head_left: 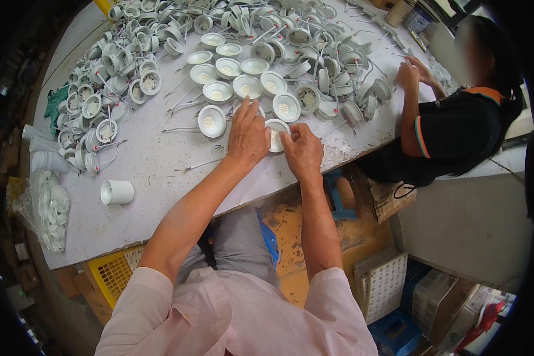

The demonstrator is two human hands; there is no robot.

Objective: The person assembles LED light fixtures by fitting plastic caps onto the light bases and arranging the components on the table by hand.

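Note:
My right hand (303, 151) is closed on the rim of a white round LED downlight (277, 134), with its thumb over the near edge. My left hand (248, 132) is beside it, fingers bent and pressed together over another downlight, whose rim shows behind the fingers. That hand hides most of the second lamp, and its fingertips are partly covered. Several more downlights lie face up just beyond my hands, among them a lamp (212, 121) to the left and a lamp (286, 107) to the right. Yellowish LED dots show in their white dishes.
A large heap of lamp housings (142, 41) with wires covers the table's (160, 160) far side. At the left stand a short stack of white rings (117, 192) and a plastic bag (52, 207) of white parts. A person in black (463, 124) works at the right edge.

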